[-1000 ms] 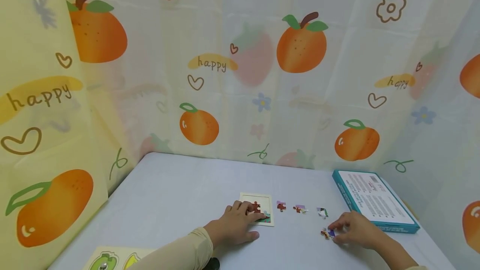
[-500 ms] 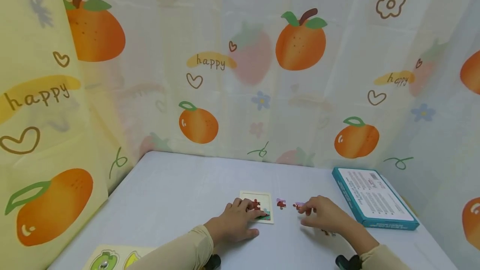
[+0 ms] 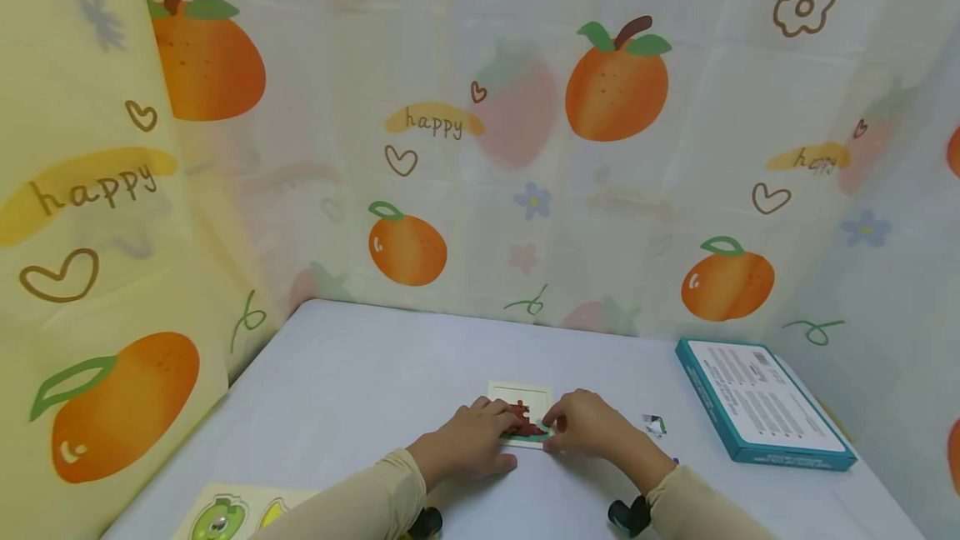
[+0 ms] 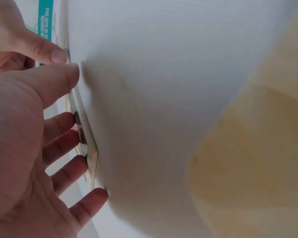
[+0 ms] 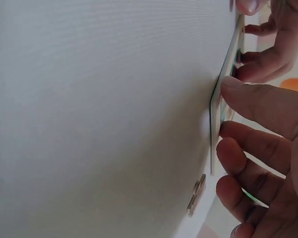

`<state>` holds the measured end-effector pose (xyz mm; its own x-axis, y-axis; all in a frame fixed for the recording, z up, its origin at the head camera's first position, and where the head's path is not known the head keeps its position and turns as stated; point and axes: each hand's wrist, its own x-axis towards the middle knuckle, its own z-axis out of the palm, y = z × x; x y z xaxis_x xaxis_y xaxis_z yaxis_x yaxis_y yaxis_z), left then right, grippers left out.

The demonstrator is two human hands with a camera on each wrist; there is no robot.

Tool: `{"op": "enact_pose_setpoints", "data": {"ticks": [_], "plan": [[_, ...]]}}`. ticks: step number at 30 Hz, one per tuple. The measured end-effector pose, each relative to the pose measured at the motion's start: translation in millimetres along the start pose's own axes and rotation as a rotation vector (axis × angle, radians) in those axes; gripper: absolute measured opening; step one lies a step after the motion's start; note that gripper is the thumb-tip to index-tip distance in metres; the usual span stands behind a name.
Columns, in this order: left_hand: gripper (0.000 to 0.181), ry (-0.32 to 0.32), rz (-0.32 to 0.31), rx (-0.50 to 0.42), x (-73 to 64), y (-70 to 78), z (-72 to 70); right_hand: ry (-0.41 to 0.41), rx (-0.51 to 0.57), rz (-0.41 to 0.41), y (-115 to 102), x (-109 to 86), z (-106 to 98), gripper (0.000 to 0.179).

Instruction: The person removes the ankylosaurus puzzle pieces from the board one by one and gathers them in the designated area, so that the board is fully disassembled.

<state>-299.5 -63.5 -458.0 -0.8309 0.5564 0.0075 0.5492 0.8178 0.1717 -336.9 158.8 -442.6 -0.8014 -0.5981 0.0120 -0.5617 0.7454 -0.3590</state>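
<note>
A small pale puzzle board (image 3: 532, 396) lies on the table, with reddish-brown pieces (image 3: 521, 412) and a teal strip set in its near half. My left hand (image 3: 468, 440) rests on its left side, fingers relaxed over the pieces and thumb by the near edge. At the near right corner, my right hand (image 3: 600, 432) has thumb and index finger pinched together around the board; I cannot tell if a loose piece sits between them. A loose puzzle piece (image 3: 655, 425) lies to the right. In the right wrist view, a loose piece (image 5: 196, 194) shows beyond the board's edge.
A teal-edged box (image 3: 765, 398) with a printed white face lies at the right of the white table (image 3: 390, 357). A board with fruit shapes (image 3: 217, 519) is at the front left, partly under the left sleeve. A fruit-patterned curtain (image 3: 495, 215) surrounds the table.
My right hand has moved left from the loose piece at lower right, past the row of pieces, to the puzzle board's right corner. The left hand has stayed on the board.
</note>
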Motion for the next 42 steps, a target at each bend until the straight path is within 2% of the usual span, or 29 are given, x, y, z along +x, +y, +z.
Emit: {"op": "enact_pose_setpoints", "data": {"ticks": [7,12,15,22,25,31,38,42], "plan": [[0.056,-0.045,-0.011,-0.008,1.5,0.4,1.1,0.003,0.029,0.029,1,0.7,3,0.021],[0.057,-0.066,-0.016,-0.004,3.2,2.1,0.6,0.011,0.056,0.055,3,2.0,6,0.029],[0.057,-0.072,-0.015,-0.002,2.9,3.4,-0.7,0.011,0.068,0.064,4,2.4,7,0.032],[0.057,-0.062,-0.017,0.009,0.7,5.5,-4.6,0.035,0.004,0.069,6,2.7,4,0.031],[0.057,-0.059,-0.019,0.002,0.0,6.2,-5.1,0.025,0.024,0.089,9,-0.7,-1,0.029],[0.059,-0.077,-0.031,-0.004,-0.2,5.8,-5.2,0.016,0.044,0.200,28,-20.4,-19,0.030],[0.059,-0.076,-0.031,0.010,1.3,2.0,-2.6,-0.019,0.008,0.342,57,-58.2,-36,0.029],[0.059,-0.071,-0.025,0.020,2.1,0.4,0.6,-0.041,-0.004,0.352,68,-76.2,-38,0.031]]}}
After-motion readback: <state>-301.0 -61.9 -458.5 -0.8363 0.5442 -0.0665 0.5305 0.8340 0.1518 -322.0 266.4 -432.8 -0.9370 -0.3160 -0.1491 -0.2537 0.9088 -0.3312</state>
